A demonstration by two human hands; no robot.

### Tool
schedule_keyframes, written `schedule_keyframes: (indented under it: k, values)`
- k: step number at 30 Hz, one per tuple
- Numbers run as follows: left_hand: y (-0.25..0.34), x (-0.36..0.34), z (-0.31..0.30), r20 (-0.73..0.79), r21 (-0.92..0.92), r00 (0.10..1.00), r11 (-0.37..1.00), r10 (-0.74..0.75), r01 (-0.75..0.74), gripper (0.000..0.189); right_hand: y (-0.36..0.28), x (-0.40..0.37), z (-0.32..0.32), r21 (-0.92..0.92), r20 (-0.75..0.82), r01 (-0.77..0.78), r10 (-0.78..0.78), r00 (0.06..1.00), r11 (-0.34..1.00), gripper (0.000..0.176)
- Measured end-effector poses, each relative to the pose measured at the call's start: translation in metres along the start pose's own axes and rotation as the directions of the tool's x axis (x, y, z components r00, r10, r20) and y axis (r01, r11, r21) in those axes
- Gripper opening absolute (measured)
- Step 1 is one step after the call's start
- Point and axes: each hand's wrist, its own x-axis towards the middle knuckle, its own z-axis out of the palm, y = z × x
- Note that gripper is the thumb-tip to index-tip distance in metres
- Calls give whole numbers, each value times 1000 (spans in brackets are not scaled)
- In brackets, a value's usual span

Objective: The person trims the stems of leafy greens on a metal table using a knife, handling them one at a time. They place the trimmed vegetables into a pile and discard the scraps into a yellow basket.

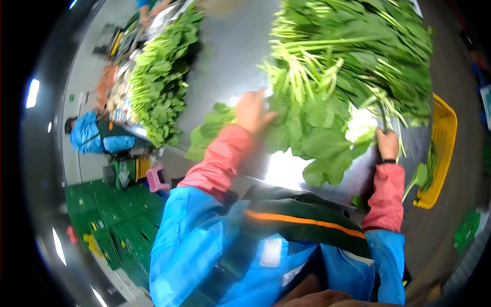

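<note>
Two hands are seen; the left hand's (251, 112) fingers are spread apart, with leafy greens (312, 115) just to its right; what looks like a dark tool (382, 115) is gripped by the right hand (388, 145), and the leafy greens could be nicked if it slipped.

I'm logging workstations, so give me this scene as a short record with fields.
Left hand: blurred, between loose leaves and piled greens; grip unclear
Right hand: closed around a narrow dark tool
Surface: shiny gray table
Right of table: yellow basket
Background, left: person in blue
</note>
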Motion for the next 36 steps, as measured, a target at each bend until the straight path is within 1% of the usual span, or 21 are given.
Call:
schedule_keyframes:
  k: [2,3,5,9,12,13,15,17,19,20,21,23,24,25,26,27,29,31,32,35,36]
  values:
    - [34,-4,1,-228,-307,959,923,167,-233,55,1,-1,1,110,20,25,-27,999,994,51]
    - [54,-6,10,-215,-435,965,869,154,-235,45,-1,-3,0,145,12,22,-24,1000,989,50]
    - [93,-2,4,-91,-522,948,796,304,-306,30,-11,-5,-4,11,18,17,-17,1000,1000,52]
    - [153,0,25,7,-681,915,672,403,-290,29,-18,-10,-5,48,44,20,-22,999,999,50]
    - [176,5,29,63,-767,928,613,367,-191,31,22,10,22,369,61,1,-26,998,929,38]
    - [179,8,30,59,-778,932,601,359,-183,32,14,4,18,491,134,-172,121,984,854,30]
    - [189,11,32,-40,-752,957,621,289,-219,35,-2,-21,-3,677,152,-148,60,987,721,24]
    - [196,14,32,-138,-727,962,636,234,-259,39,-7,-35,-11,716,49,-17,-26,998,698,24]
    - [202,19,26,-41,-784,958,586,283,-207,47,-23,-55,-29,567,-114,210,-177,978,796,22]
    - [202,21,24,14,-817,942,548,334,-182,47,-34,-65,-37,532,-143,223,-172,975,817,23]
    - [205,22,23,77,-850,913,504,402,-151,47,-48,-78,-51,644,-117,259,-241,963,720,24]
    - [208,18,43,76,-907,928,411,364,-87,43,-49,-85,-57,781,-19,133,-189,982,611,22]
    - [209,18,28,228,-910,912,407,340,76,40,-53,-91,-75,772,132,7,-171,976,636,23]
    - [207,18,21,295,-911,900,378,321,163,38,-55,-95,-79,777,22,135,-241,970,615,23]
    - [205,18,15,360,-904,883,347,301,250,35,-56,-97,-78,664,-225,373,-303,926,648,21]
    - [204,16,17,344,-921,899,284,269,268,34,-51,-98,-85,425,-277,429,-337,900,797,16]
    - [206,21,-4,421,-901,845,256,329,350,31,-55,-103,-100,164,-462,631,-506,728,758,7]
    - [210,21,-14,548,-834,761,155,347,530,31,-55,-105,-107,-25,-392,642,-599,699,766,7]
    - [211,20,-17,521,-846,758,122,392,518,32,-48,-100,-102,-34,-326,610,-586,742,791,8]
    - [212,21,-22,484,-863,794,47,368,504,31,17,-67,-57,51,-342,463,-420,840,885,12]
    - [213,21,-28,469,-879,824,78,319,470,27,25,-67,-60,144,-290,290,-240,926,946,20]
